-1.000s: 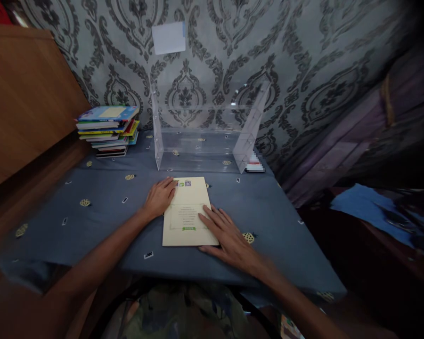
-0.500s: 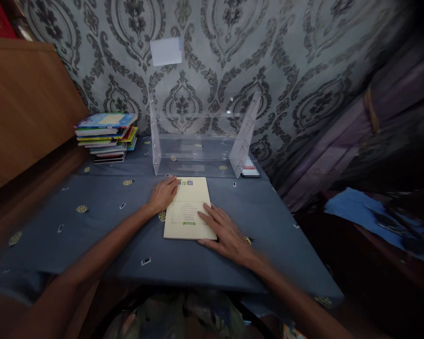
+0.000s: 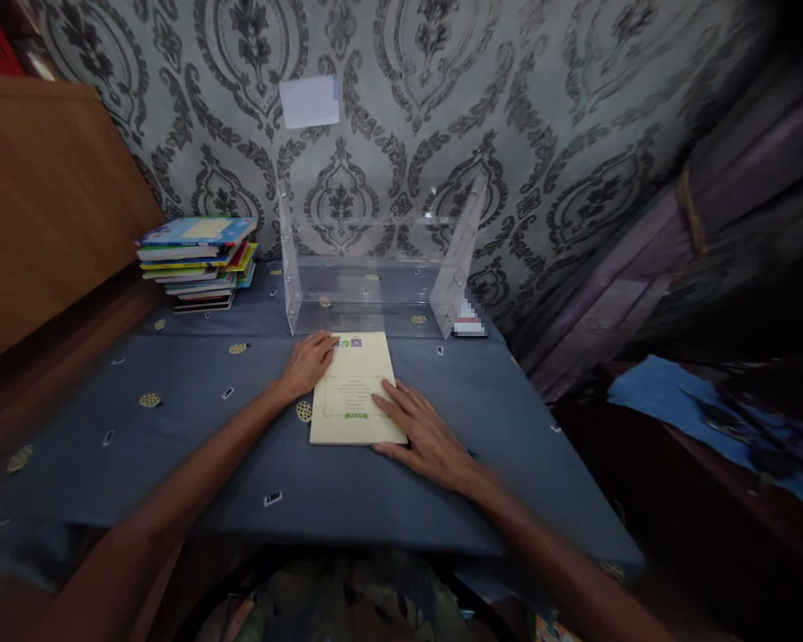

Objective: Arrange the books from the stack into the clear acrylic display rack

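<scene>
A cream-coloured book (image 3: 348, 364) lies flat on the cloth-covered table, its printed text upside down to me and its far edge at the front of a clear acrylic rack (image 3: 368, 321). My left hand (image 3: 308, 361) rests at the book's far left corner, fingertips over the edge. Across the near right edge lies my right hand (image 3: 423, 432), fingers spread on the cover and thumb along the near edge. Neither hand lifts the book; both are open, with fingers laid flat.
A stack of several books (image 3: 197, 263) stands at the back left, beside a wooden cabinet (image 3: 53, 196). Behind the rack is a patterned wall. A small blurred white item (image 3: 468, 318) sits by the rack's right side. A purple curtain (image 3: 616, 294) hangs at right.
The book has slid slightly away from me, towards the rack, with both hands moving along on it. The whole view has shifted a little.
</scene>
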